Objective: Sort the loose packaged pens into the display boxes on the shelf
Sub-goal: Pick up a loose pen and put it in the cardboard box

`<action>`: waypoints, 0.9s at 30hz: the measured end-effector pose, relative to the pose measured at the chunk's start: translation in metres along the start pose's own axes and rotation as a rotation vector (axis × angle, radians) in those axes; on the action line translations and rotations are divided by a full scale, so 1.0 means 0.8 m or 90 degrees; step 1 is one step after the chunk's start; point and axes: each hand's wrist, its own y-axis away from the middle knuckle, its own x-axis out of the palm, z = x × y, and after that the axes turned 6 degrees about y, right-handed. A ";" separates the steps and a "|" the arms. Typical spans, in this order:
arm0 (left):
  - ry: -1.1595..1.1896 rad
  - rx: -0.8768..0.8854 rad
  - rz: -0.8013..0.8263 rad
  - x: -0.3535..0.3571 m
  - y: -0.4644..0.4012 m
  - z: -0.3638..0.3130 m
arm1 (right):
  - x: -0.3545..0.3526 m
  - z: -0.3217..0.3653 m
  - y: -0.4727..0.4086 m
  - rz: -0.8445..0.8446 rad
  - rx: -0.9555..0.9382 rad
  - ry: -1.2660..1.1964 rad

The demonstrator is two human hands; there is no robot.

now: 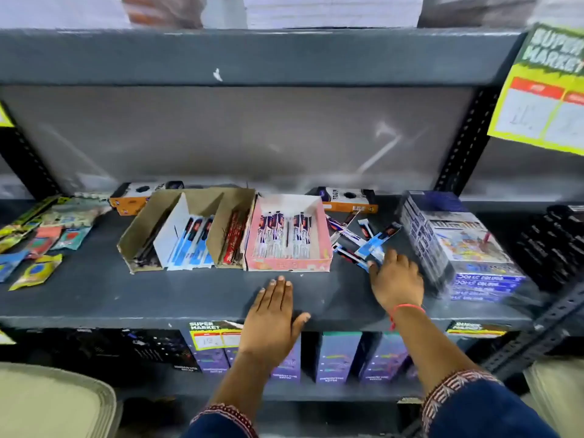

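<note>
A heap of loose packaged pens (360,240) lies on the dark shelf (126,298), right of a pink display box (289,264) holding dark pens. Left of that box stand a brown box of red-packed pens (232,240), a white box of blue-packed pens (189,245) and another brown box (142,235). My right hand (396,279) rests at the near edge of the heap, fingertips touching a blue pen packet (371,248); whether it grips one I cannot tell. My left hand (271,320) lies flat and open on the shelf's front edge, below the pink box.
A stack of blue colour-pencil boxes (458,248) stands close to the right of the heap. Two orange-and-black boxes (347,199) sit at the back. Flat colourful packets (41,238) lie at the left. Purple boxes (335,355) fill the shelf below. A yellow price sign (543,90) hangs at the upper right.
</note>
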 end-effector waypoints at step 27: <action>-0.035 -0.035 -0.006 -0.001 0.003 0.002 | -0.025 0.022 -0.077 0.038 0.171 -0.508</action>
